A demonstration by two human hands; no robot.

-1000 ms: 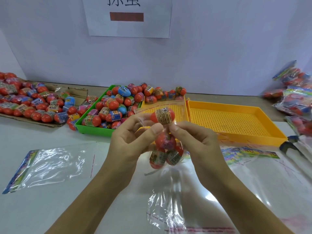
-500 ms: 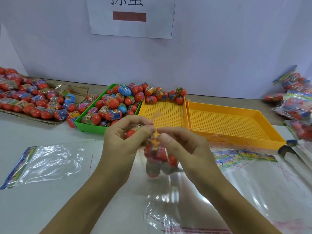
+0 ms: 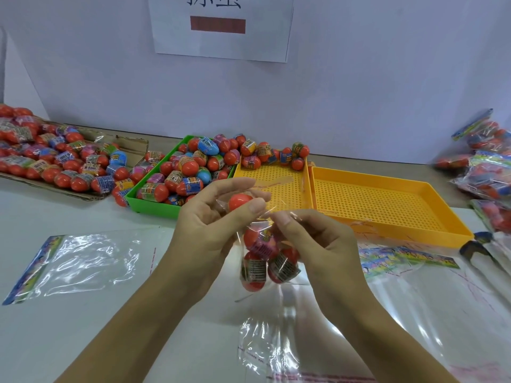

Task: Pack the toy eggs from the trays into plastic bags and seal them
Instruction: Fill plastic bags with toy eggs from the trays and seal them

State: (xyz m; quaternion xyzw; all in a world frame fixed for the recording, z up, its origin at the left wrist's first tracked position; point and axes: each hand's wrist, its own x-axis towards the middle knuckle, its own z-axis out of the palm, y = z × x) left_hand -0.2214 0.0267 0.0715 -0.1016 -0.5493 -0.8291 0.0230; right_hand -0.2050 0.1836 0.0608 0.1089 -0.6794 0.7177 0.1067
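In the head view, a small clear plastic bag is held above the white desk between both hands. The left hand is curled, its thumb and fingers pinching a red toy egg at the bag's mouth through the film. The right hand pinches the bag's top edge just beside it, thumb and forefinger pressed together on the plastic. Three more eggs are seen inside the bag, hanging below the grip of both hands — red shells with printed bands.

Behind the hands, a green tray is heaped with toy eggs, mostly red, a few blue. Touching its right side stands a yellow perforated tray with a small cluster of eggs along its far edge, and a second yellow tray lies just beside that one. At far left, more eggs are piled on a flattened cardboard sheet.

On the desk at left an unfilled bag with a coloured header lies flat. Loose clear bags are spread at right and near the lower edge, some with printed headers. Filled bags are stacked at the far right. A white paper sign is fixed to the wall — its characters are cut off at the top.
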